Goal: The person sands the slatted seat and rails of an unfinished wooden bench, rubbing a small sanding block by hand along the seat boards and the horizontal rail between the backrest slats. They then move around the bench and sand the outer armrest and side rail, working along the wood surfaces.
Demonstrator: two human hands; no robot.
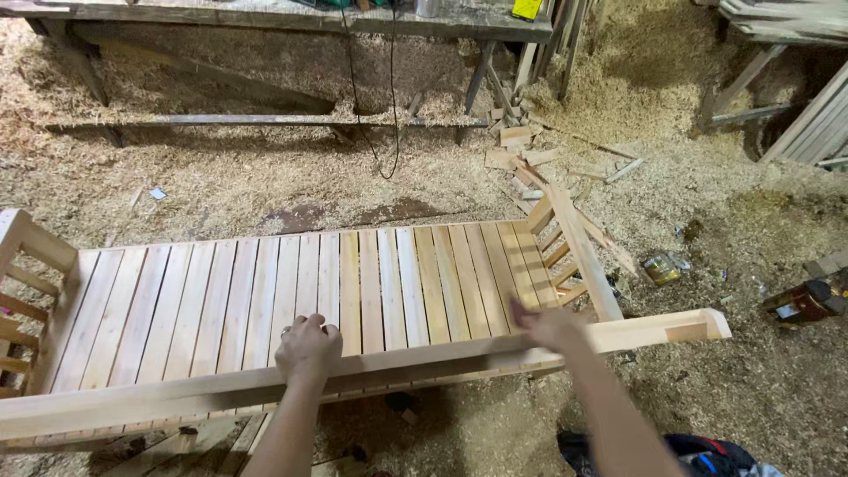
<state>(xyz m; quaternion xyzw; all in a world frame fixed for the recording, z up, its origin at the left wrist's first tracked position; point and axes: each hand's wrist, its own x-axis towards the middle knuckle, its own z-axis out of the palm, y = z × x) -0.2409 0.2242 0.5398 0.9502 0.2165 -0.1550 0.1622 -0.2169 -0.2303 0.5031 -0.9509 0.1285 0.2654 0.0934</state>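
Long pale wooden rail (353,371), lower frame, lying along the near edge of a slatted pale-wood bench frame (265,283). Left hand (307,346) clenched over the rail at centre; right hand (549,325) blurred, resting on it, grip cannot be told. Floor: sawdust and shavings (221,177). Grey workbench (265,16), upper left; offcut scraps (517,146), upper centre.

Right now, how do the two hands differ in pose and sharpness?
The left hand is a sharp, closed fist resting on the long wooden rail; the right hand is motion-blurred, its fingers spread flat. The left sits mid-rail, the right nearer the rail's notched end. Both touch the same rail.
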